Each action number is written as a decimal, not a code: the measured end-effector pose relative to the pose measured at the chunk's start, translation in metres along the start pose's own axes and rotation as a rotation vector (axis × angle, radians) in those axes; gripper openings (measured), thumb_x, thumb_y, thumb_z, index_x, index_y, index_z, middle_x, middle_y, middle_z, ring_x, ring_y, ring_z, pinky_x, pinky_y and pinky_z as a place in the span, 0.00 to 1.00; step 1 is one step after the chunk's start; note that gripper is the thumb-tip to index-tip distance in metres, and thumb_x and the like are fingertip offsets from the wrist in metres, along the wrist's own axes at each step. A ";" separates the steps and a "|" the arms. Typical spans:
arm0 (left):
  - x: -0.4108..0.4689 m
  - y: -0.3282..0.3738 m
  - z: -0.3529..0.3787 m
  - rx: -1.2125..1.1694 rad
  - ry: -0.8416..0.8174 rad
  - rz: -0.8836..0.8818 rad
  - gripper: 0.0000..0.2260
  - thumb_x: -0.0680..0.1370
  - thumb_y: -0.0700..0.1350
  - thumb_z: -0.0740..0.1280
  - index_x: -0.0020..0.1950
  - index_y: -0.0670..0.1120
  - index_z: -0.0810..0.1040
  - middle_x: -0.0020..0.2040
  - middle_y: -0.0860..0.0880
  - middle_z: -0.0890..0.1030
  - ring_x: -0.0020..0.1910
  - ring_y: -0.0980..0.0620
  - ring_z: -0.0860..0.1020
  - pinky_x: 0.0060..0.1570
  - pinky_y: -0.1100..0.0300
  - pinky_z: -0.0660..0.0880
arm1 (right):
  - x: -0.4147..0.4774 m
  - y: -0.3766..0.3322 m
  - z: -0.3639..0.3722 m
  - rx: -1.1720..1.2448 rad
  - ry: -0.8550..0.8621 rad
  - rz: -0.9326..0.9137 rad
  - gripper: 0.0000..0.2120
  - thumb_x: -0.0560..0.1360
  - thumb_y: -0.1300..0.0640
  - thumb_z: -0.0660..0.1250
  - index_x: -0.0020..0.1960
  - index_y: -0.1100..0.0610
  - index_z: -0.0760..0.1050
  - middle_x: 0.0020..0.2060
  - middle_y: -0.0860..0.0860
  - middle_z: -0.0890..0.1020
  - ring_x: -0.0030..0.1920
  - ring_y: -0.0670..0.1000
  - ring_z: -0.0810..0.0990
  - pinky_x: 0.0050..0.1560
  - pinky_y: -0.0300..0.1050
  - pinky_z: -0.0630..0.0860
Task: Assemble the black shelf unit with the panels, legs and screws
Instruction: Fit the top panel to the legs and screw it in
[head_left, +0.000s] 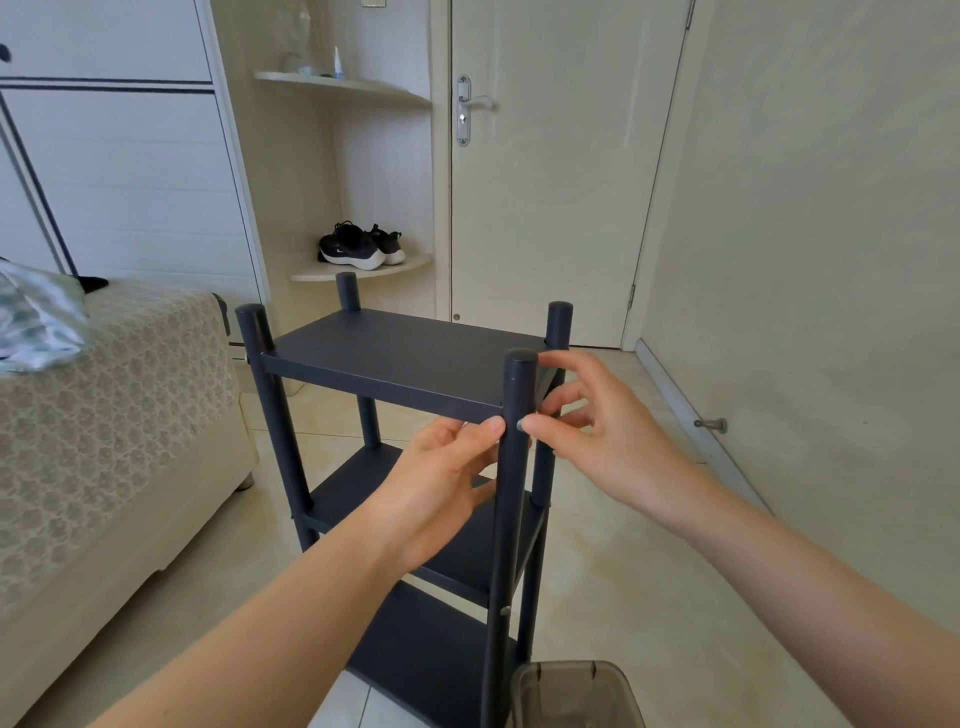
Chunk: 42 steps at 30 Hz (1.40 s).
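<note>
The glossy beige tiled floor (613, 545) carries the black three-tier shelf unit (395, 358), which stands upright on its round legs. Just beside its near right leg stands a translucent grey plastic bin (571, 693). To the left, a cream bed with a lace-patterned cover (104, 415) rests on the same tiles.

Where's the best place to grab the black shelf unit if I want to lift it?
Probably two round legs, the front left leg and front right leg, just under the top panel. Come from the short ends: the posts are slim enough to wrap, and the panel above keeps you from slipping up.
</note>
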<state>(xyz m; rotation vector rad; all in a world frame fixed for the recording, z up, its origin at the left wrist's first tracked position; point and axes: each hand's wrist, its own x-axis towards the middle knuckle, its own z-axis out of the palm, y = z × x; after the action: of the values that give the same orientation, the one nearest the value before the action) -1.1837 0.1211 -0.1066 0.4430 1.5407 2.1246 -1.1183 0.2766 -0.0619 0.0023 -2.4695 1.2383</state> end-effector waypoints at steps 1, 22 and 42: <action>-0.001 0.002 0.001 0.049 0.019 0.006 0.15 0.78 0.47 0.68 0.58 0.37 0.78 0.55 0.42 0.84 0.57 0.49 0.83 0.64 0.48 0.73 | 0.001 0.001 -0.001 0.073 -0.033 0.070 0.28 0.75 0.51 0.71 0.71 0.44 0.65 0.51 0.47 0.79 0.51 0.48 0.81 0.54 0.46 0.80; 0.005 0.029 -0.002 1.202 0.205 0.723 0.29 0.67 0.68 0.63 0.61 0.52 0.80 0.59 0.60 0.79 0.74 0.58 0.62 0.75 0.55 0.43 | 0.013 0.011 -0.007 0.904 -0.234 0.548 0.11 0.72 0.61 0.72 0.54 0.62 0.79 0.49 0.57 0.85 0.50 0.52 0.84 0.58 0.49 0.78; 0.007 0.016 -0.008 1.335 0.220 0.840 0.15 0.78 0.64 0.58 0.56 0.59 0.77 0.54 0.66 0.74 0.70 0.57 0.69 0.74 0.55 0.47 | 0.000 0.059 -0.006 0.544 -0.257 0.645 0.12 0.80 0.56 0.65 0.60 0.60 0.77 0.49 0.55 0.86 0.54 0.54 0.84 0.59 0.51 0.79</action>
<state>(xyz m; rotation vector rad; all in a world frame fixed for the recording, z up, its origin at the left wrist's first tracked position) -1.1968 0.1142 -0.0944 1.5079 3.1649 1.2003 -1.1257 0.3171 -0.1041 -0.5583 -2.3191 2.2729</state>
